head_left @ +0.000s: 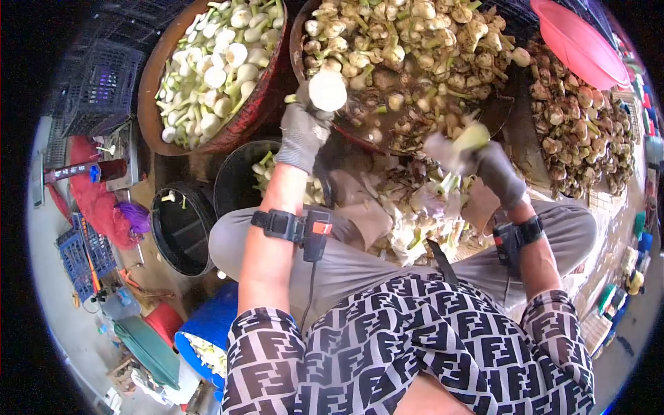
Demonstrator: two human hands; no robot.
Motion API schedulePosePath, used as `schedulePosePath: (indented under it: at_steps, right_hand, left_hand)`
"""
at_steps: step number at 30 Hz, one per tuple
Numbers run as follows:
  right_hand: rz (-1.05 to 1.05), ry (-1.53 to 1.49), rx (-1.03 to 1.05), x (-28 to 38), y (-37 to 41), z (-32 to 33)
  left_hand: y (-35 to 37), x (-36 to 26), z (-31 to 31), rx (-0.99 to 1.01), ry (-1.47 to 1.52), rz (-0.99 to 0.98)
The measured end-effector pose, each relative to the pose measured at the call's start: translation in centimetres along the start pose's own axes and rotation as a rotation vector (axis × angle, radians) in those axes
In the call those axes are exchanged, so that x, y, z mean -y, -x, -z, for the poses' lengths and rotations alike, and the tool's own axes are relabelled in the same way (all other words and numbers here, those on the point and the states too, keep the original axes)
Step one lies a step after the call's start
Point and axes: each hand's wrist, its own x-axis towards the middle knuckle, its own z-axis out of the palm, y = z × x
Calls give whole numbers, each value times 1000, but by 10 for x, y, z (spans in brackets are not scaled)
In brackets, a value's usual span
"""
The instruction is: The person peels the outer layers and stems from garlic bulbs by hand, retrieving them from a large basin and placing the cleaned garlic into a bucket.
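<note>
The hands are apart. The left hand (304,131), gloved, grips a white bulb (327,92) at the edge of the basin (296,41) of murky water. Hazard: the bulb may slip into the water; probable cause, a smooth surface against the glove. The right hand (503,178), also gloved, is at a greenish bulb (473,137); blur hides whether its fingers close on it. Hazard: if the hold is loose, this bulb may drop among the pale peelings (429,232) between the feet. At the left wrist, a cable (313,277) runs down from the strapped device (317,235); a wide reach may snag it. Farther out, white bulbs (218,59) lie heaped in a tub (148,97); a knock may send some over its rim
</note>
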Motion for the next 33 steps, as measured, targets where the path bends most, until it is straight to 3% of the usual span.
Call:
schedulePosePath:
  at_steps: [2,3,6,7,9,10,11,12,14,15,16,17,18,19,20,22,24,25,28,29,30,32,33]
  right_hand:
    - [-332,93,325,22,-6,-12]
    - [-248,80,155,23,-11,-16]
    - [-223,-292,-221,57,-48,8]
    - [-229,-373,-253,62,-58,6]
    - [-235,-525,-320,72,-78,5]
    - [-162,-389,-407,80,-83,5]
    - [-210,-331,-395,85,-89,2]
    - [-248,-274,-378,89,-94,0]
    - [-176,-277,-360,83,-99,-9]
    - [-349,-278,-204,98,-98,-1]
    - [-285,-303,-359,82,-100,-21]
    - [-360,-365,-258,108,-98,-6]
    - [-308,-332,-228,113,-98,-7]
    - [-108,-430,-303,92,-107,-27]
    - [-135,-444,-269,99,-105,-29]
    - [-90,-699,-230,78,-109,-45]
    - [-99,-596,-212,72,-110,-57]
    - [-133,-819,-272,80,-115,-61]
    - [-86,-444,-127,76,-122,-62]
    - [17,70,-204,91,-112,-62]
    - [274,50,-319,84,-112,-67]
    - [-42,82,-190,95,-109,-70]
    - [-15,-107,-134,93,-109,-70]
  left_hand:
    - [2,14,-2,0,82,92]
    - [7,14,-1,269,24,119]
    - [23,32,-39,15,-192,-34]
    - [27,32,-33,180,-349,-66]
    - [24,36,-32,156,-570,-198]
    - [23,39,-32,140,-676,-265]
    - [25,41,-38,59,-765,-329]
    - [23,44,-35,127,-764,-438]
    - [31,41,-38,13,-1314,-627]
    - [27,49,-34,-41,-1480,-682]
    - [29,46,-34,83,-1462,-619]
    - [47,49,-43,-37,-1558,-838]
    - [46,54,-39,-100,-1541,-926]
    - [42,61,-34,-167,-1521,-1012]
    - [37,67,-29,-237,-1500,-1095]
    - [64,47,-47,-155,-1570,-665]
    - [98,25,-68,-122,-1641,-326]
    - [92,30,-60,-145,-1637,-388]
    - [88,51,-44,-191,-1666,-435]
    - [94,50,-43,-204,-1680,-429]
    - [106,50,-43,-242,-1613,-463]
    - [106,60,-31,-324,-1619,-610]
    - [107,64,-27,-342,-1619,-633]
